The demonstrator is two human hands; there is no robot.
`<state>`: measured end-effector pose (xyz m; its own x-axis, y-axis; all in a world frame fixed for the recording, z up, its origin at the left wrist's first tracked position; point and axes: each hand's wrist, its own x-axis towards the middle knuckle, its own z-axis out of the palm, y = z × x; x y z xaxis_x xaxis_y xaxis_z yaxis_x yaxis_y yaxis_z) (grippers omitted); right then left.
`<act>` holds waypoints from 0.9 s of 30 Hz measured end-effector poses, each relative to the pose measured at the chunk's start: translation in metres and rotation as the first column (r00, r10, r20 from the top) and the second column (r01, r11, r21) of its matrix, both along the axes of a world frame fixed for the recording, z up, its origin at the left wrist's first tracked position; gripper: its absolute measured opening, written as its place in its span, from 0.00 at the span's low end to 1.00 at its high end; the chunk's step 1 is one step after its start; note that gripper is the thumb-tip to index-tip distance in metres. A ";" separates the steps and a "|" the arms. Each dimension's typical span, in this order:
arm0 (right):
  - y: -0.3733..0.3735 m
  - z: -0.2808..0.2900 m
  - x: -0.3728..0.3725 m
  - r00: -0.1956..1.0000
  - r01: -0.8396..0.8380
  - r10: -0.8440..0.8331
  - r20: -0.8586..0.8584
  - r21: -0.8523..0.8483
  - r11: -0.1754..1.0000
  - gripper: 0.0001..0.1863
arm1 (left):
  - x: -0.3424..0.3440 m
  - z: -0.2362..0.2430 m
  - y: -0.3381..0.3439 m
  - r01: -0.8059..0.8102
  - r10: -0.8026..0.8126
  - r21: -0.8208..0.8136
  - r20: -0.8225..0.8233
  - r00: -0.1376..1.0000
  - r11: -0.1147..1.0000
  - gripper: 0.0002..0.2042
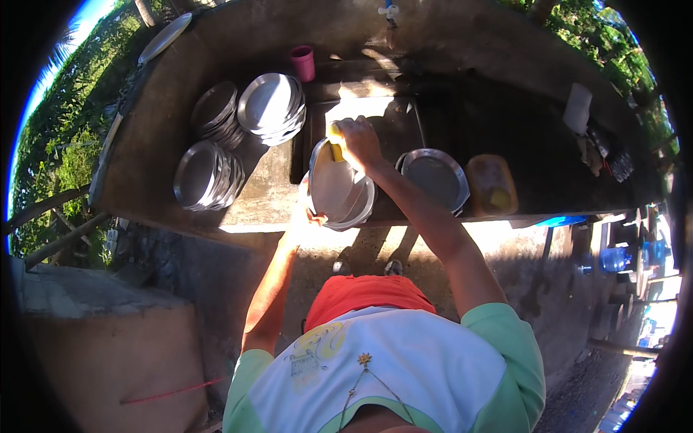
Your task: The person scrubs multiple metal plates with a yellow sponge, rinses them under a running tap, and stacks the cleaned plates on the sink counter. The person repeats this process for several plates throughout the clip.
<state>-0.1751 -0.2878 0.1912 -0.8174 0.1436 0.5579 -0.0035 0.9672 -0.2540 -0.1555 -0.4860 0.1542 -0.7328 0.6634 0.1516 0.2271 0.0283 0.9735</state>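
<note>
My left hand [310, 211] grips the near-left rim of a round metal plate [332, 191], held tilted over another metal plate or pan [355, 215] at the counter's front edge. My right hand [355, 141] is closed on a yellow sponge [335, 151], pressed against the upper part of the held plate. Just right of them lie stacked metal plates [433, 180], and beside those an orange plastic tub [492, 173] with a yellowish piece inside.
The concrete sink counter [260, 216] holds several plate stacks [202, 173] [263, 105] at left, a pink cup [303, 63] and a tap [388, 13] at back, a white container [577, 101] and utensils [617, 162] at right. A concrete block [108, 346] stands lower left.
</note>
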 end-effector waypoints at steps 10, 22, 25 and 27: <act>0.024 -0.037 -0.013 0.964 0.122 -0.123 -0.234 -0.019 0.992 0.21 | -0.030 0.012 0.003 0.026 -0.003 -0.095 0.236 0.972 0.995 0.33; -0.008 -0.182 0.003 0.965 -0.087 -0.249 -0.084 -0.996 -0.002 0.09 | -0.014 -0.044 0.003 -0.291 0.227 0.206 0.287 0.931 0.934 0.22; -0.012 -0.175 0.004 0.898 0.426 -0.074 0.433 -0.900 -0.095 0.11 | -0.009 -0.056 0.001 -0.483 0.481 -0.060 -0.047 0.875 0.873 0.23; -0.031 -0.173 0.009 0.967 0.254 0.118 0.227 -0.793 -0.553 0.12 | -0.002 -0.067 0.011 -0.580 0.542 -0.199 -0.216 0.812 0.790 0.24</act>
